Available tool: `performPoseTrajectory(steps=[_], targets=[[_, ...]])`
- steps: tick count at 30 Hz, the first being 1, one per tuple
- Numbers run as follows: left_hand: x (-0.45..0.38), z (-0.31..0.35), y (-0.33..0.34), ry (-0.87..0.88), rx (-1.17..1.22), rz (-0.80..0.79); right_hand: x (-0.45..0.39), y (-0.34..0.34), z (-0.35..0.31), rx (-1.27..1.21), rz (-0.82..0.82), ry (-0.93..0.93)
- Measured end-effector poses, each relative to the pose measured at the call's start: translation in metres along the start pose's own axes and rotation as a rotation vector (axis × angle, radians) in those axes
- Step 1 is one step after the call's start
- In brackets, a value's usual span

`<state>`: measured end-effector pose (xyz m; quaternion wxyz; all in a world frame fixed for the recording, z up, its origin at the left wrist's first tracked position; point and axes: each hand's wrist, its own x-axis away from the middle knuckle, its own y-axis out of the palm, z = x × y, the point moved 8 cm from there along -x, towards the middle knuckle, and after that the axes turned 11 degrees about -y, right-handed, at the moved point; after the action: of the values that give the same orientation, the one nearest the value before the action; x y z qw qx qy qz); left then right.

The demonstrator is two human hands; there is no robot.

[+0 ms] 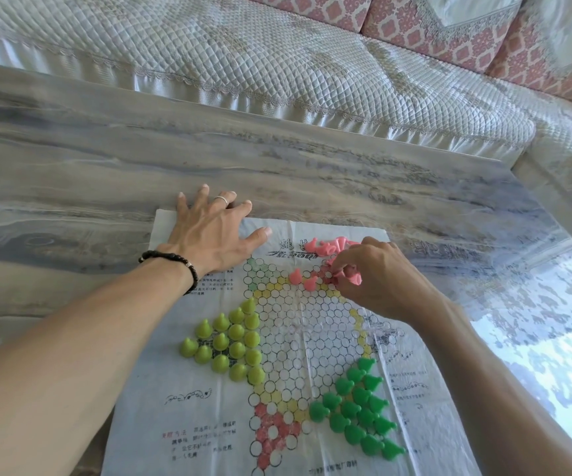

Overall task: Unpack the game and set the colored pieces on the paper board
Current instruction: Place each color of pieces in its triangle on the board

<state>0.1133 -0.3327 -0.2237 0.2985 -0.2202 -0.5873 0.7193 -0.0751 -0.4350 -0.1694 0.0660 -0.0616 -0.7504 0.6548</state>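
Flat left hand presses paper board; right hand pinches pink piece.

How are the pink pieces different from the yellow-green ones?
The yellow-green pieces stand upright in a tidy triangle, while many pink pieces lie tipped over in a loose heap. No hand touches the yellow-green pieces; the right hand pinches a pink one. The left hand rests flat on the paper board. Both sets are the same little cone shape.
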Motion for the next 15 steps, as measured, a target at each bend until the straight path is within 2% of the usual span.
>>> performPoseTrajectory(steps=[5, 15], targets=[[-0.001, -0.001, 0.002, -0.001, -0.006, 0.005, 0.000, -0.008, -0.002, -0.178, 0.104, 0.016], [-0.001, -0.001, 0.002, 0.005, -0.007, 0.008, -0.015, -0.009, -0.005, -0.216, 0.089, 0.017]])
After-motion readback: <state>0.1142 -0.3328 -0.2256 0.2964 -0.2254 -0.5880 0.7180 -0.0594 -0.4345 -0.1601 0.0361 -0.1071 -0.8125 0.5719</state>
